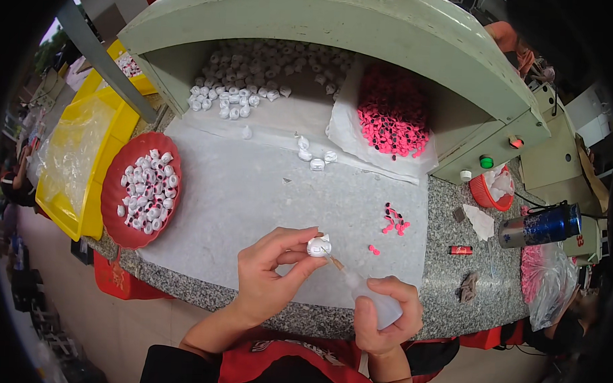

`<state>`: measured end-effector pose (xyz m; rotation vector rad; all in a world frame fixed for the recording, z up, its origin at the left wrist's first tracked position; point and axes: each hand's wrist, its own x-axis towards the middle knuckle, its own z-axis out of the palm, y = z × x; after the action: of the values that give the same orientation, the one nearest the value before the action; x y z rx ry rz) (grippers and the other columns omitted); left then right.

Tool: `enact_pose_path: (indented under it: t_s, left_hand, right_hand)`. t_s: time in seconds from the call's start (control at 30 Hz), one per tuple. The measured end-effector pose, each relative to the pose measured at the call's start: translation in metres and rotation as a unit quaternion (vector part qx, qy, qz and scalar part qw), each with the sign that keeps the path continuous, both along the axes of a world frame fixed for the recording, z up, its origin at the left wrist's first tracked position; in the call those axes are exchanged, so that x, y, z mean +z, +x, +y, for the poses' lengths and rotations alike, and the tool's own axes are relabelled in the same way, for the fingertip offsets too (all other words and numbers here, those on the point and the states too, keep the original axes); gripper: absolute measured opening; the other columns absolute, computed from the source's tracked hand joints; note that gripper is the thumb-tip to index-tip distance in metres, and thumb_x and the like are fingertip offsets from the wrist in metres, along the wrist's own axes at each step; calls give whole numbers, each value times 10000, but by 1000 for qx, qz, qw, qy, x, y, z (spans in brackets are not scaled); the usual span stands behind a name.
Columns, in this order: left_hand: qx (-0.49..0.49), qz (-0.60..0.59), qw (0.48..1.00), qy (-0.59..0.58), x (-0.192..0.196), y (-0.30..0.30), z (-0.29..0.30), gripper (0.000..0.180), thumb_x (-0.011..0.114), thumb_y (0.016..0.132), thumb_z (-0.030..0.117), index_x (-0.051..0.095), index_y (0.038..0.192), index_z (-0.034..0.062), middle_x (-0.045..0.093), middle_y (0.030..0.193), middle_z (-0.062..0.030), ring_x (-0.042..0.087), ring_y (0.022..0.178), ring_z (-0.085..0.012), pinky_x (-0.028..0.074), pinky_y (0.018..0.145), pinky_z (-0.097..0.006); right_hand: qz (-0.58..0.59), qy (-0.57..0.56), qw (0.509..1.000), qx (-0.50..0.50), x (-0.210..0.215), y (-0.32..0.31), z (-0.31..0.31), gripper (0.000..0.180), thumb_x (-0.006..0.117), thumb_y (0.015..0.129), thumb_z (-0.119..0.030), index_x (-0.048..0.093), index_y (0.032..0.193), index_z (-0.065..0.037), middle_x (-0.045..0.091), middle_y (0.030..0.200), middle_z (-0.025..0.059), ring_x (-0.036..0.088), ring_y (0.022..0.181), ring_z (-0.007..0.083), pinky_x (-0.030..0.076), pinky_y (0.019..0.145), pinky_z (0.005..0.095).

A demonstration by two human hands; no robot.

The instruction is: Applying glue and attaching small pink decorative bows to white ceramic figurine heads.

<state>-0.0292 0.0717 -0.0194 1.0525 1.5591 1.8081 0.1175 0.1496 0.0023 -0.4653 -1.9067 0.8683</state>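
Note:
My left hand (271,271) pinches a small white figurine piece (317,246) between thumb and fingers over the white sheet (239,189). My right hand (383,317) grips a small translucent squeeze bottle (373,298); its thin nozzle tip touches the white piece. A few loose pink beads (394,221) lie on the sheet just beyond my right hand.
A red plate (110,198) of white pieces sits at left, beside yellow trays (74,163). A heap of white pieces (256,75) and a pile of pink beads (393,117) fill the green hood's opening. At right: a red basket (490,191), a blue metal flask (541,227), a red lighter (460,249).

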Motion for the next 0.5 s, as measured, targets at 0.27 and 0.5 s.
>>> enact_pose_path:
  t_s: [0.27,0.5]
  left_hand:
    - [11,56,998,-8,3,-1,1,343,617,702,-126,565,1032,-52,574,977,-165,606,865,-200,537,747,-274]
    - [32,83,996,-14,2,-1,1,350,637,700,-100,603,1031,8,587,966,-141,614,864,-196,544,720,-268]
  right_hand:
    - [-12,-44,999,10,-2,-1,-2,249,646,642,5,552,872,15,602,676,99,545,455,180,414,414,258]
    - [-22,0,999,26,9,0,3,230,637,632,21,562,849,8,588,631,92,524,434,180,402,400,263]
